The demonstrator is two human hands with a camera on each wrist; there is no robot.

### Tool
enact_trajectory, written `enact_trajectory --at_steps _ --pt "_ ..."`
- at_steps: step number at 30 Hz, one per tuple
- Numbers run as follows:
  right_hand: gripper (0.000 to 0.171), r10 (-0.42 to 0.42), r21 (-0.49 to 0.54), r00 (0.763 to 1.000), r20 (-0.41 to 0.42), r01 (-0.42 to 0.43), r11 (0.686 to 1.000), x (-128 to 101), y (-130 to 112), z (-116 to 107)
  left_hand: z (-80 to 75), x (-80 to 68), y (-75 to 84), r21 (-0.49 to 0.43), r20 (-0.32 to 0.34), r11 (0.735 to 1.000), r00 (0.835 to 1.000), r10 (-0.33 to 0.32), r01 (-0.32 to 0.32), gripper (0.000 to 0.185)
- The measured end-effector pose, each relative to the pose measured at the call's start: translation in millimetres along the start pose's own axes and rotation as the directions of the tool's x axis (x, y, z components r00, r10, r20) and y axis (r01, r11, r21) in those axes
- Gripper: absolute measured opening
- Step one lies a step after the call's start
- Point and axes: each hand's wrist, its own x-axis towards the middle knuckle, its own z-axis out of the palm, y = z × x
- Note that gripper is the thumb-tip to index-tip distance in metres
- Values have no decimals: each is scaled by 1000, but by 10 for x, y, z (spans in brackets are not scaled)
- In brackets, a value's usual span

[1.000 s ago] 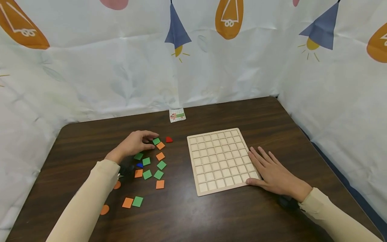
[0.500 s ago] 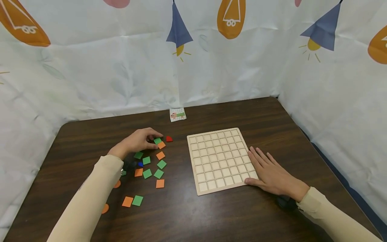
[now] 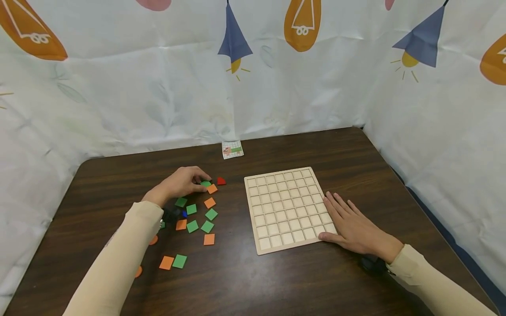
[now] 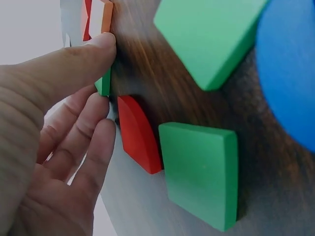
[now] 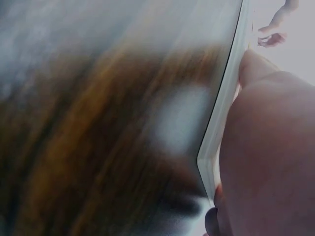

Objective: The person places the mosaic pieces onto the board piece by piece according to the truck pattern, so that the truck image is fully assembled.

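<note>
My left hand (image 3: 199, 180) reaches over a scatter of flat tiles left of the board. Its thumb and fingertips pinch a green square tile (image 3: 206, 184) that lies next to an orange tile (image 3: 212, 189). In the left wrist view the thumb (image 4: 91, 51) and a fingertip (image 4: 96, 105) close on the edge of the green tile (image 4: 104, 84), and a red curved piece (image 4: 139, 136) lies just below. The wooden grid board (image 3: 290, 208) has all cells bare. My right hand (image 3: 341, 213) lies flat with fingers straight against the board's right edge (image 5: 224, 113).
More green and orange squares (image 3: 192, 227) lie near the left forearm, with a blue piece (image 3: 184, 214), a red piece (image 3: 221, 181) and orange round pieces (image 3: 153, 240). A small pattern card (image 3: 232, 149) sits at the table's far edge. Printed cloth walls surround the table.
The left fingers have curled further over the green tile and now cover more of it. The right hand has stayed flat at the board's edge.
</note>
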Motion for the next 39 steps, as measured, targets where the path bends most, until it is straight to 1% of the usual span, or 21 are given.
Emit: enact_trajectory --at_steps 4,7,13,16,21,26,29,34,39 --pt "101 14 18 1000 19 -14 1000 -7 -5 -2 2 -4 10 -6 14 1000 1000 -11 11 38" --pt "101 15 23 1000 21 -15 1000 -18 -10 -5 4 -14 26 -15 14 1000 1000 -21 21 39" --pt "100 2 23 1000 -8 -2 1000 -52 -32 -23 26 -30 42 -41 -17 998 999 -39 38 34" --pt "100 -5 26 1000 -21 5 1000 -62 -44 -31 42 -27 48 -36 -28 999 999 -39 38 33" --pt "100 -1 27 1000 -14 1 1000 -59 -48 -23 65 -25 49 -4 -48 999 998 -39 39 36" --pt "100 15 45 1000 10 -16 999 -55 -49 -23 81 -28 40 5 -67 1000 997 -27 27 34" --pt "100 17 51 1000 10 -17 999 -56 -51 -25 89 -31 28 14 -77 1000 997 -18 19 33" --pt "99 8 34 1000 -5 -7 999 -63 -58 -33 87 -44 24 21 -102 999 995 -22 25 32" --pt "101 17 37 1000 7 -17 999 -38 -47 -38 62 -53 68 15 -139 999 990 -26 29 33"
